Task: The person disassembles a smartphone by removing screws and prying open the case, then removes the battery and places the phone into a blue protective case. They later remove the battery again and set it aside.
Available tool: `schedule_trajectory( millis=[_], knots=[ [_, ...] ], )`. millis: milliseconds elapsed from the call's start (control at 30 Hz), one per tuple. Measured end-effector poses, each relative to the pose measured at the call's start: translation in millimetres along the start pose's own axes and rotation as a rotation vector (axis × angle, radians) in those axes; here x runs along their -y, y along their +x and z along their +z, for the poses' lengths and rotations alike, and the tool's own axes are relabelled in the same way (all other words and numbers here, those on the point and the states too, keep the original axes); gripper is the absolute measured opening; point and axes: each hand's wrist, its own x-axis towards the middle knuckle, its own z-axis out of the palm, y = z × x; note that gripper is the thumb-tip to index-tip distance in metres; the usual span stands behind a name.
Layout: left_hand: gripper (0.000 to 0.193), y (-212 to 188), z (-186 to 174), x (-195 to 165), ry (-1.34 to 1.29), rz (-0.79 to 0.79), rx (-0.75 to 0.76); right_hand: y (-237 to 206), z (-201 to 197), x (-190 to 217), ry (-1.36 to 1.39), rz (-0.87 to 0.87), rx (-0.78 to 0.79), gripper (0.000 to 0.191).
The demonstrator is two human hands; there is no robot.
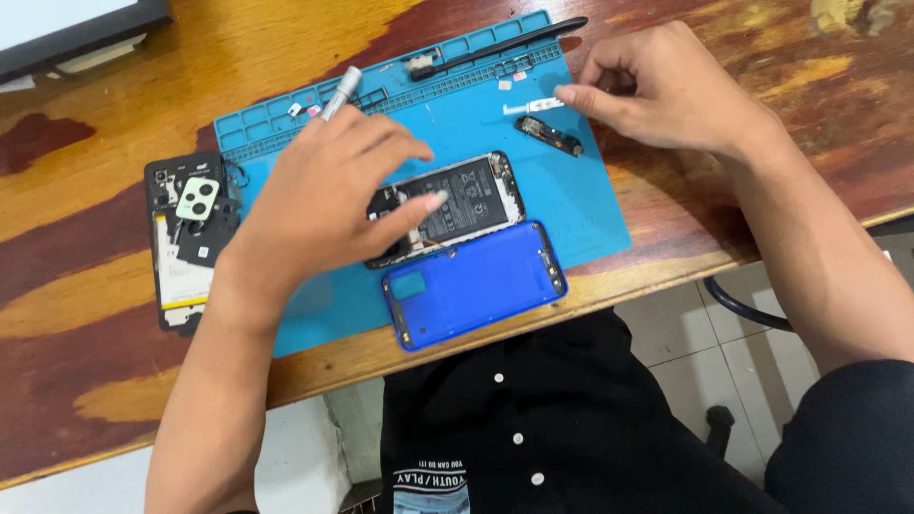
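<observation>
On the blue mat (571,205), the left hand (319,195) grips a screwdriver (340,92) while its fingertips pin the opened phone (466,205) steady at mat centre; the right hand (666,90) pinches a small white part (533,106) near the mat's far edge.

Dark monitor screen (67,33) top-left corner; black battery label (464,203) mid-mat in opened phone.

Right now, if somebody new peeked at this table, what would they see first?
Probably the opened phone in the middle of the blue mat, with the left hand pressing on it and holding a silver tool. Just below lies its bright blue back cover. The right hand reaches small parts at the mat's top right.
</observation>
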Motion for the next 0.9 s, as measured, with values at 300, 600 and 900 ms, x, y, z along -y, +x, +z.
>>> schedule_trajectory(
  millis=[300,600,900],
  knots=[
    [0.033,-4,8,13,0.054,-0.054,0.014,6,4,-20,0.072,0.083,-0.075,0.037],
    [0.031,-8,-5,33,0.011,-0.09,-0.106,8,0,-10,0.123,-0.031,0.212,0.041],
    [0.031,-9,-1,41,-0.013,-0.111,-0.091,9,5,-10,0.103,-0.036,0.182,0.027]
  ],
)
